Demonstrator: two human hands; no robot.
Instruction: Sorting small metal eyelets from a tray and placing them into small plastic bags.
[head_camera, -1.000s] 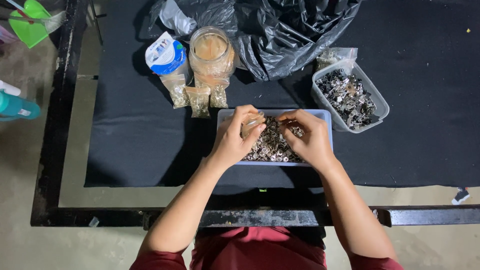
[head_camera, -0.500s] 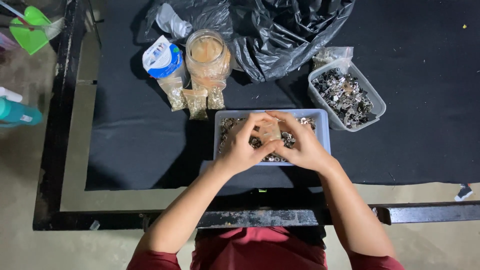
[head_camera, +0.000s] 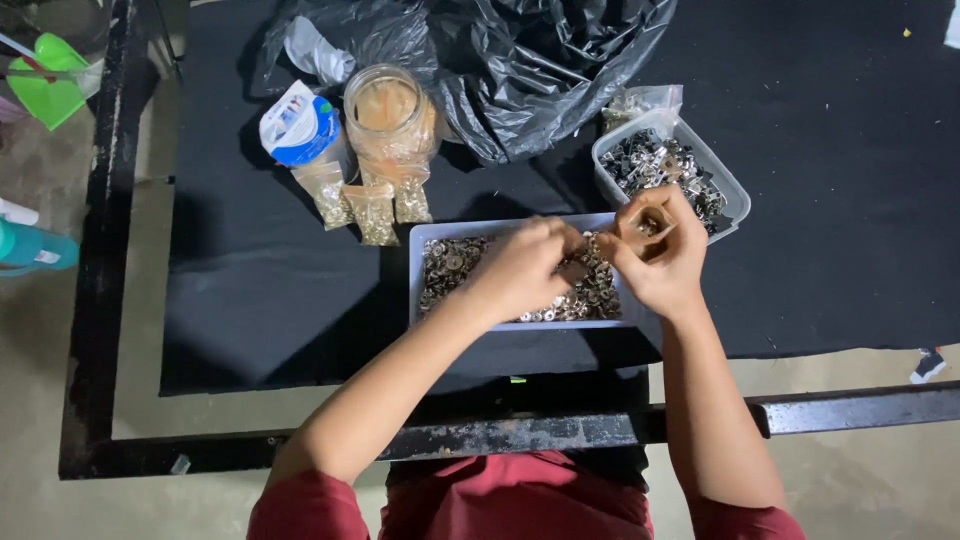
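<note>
Head view: my right hand (head_camera: 660, 262) has lifted right since half a second ago, fingers closed around a small clear bag (head_camera: 643, 222). Left hand (head_camera: 525, 268) pinches metal fasteners over the grey tray (head_camera: 416, 270). Filling seems underway.

Both hands crowd the near tray (head_camera: 428, 290): the left hand (head_camera: 520, 268) lies over its middle, the right hand (head_camera: 658, 255) closes the gap toward the second tray (head_camera: 738, 195) at the far right. Beyond the near tray, small filled bags (head_camera: 372, 212), a jar (head_camera: 388, 110) and a crumpled black plastic bag (head_camera: 540, 70) wall off the far side — little passage there. Bare black cloth (head_camera: 260, 300) lies to the left of the near tray, and more to the right of the second tray — room on both flanks.
</note>
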